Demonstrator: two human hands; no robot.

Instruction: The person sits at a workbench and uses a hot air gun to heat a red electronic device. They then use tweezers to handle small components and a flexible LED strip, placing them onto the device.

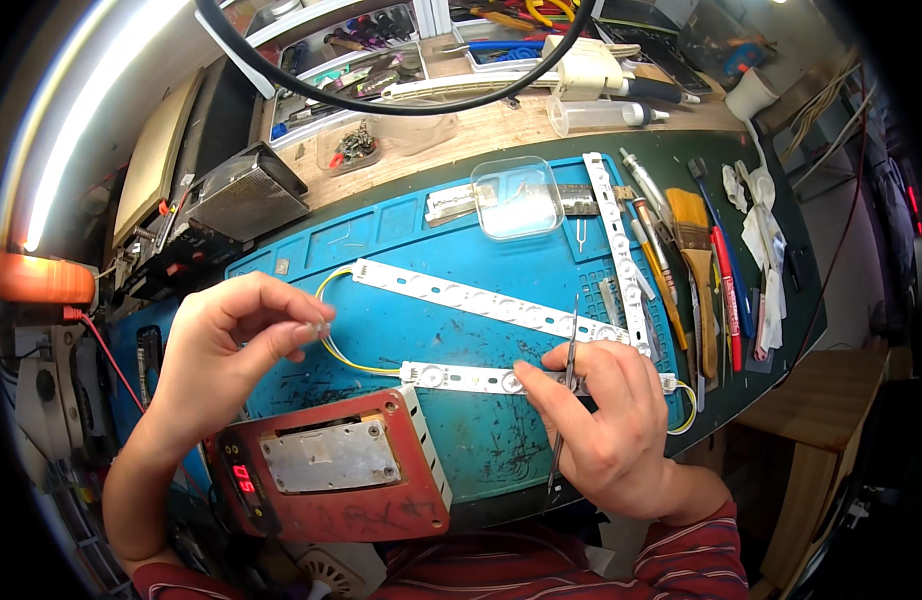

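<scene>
My left hand (236, 340) is raised above the mat's left side, thumb and fingertips pinched on a small clear piece (322, 328), perhaps an LED lens. My right hand (611, 425) holds dark metal tweezers (555, 465) across its fingers. Its fingertips rest on the near white LED strip (461, 378), which carries round clear lenses. Yellow and white wires (366, 368) join this strip's left end to a second LED strip (461, 297) lying slantwise behind it. A third LED strip (616, 235) lies at the right. In front of my left hand stands a red-framed heating plate (331, 455) with a lit display.
A blue work mat (401, 330) lies under the strips. A clear plastic box (518, 200) sits at its back. Brushes (693, 230), pens and tissue (766, 240) line the right side. A metal-cased device (246, 190) stands at the left. A black cable (401, 105) loops overhead.
</scene>
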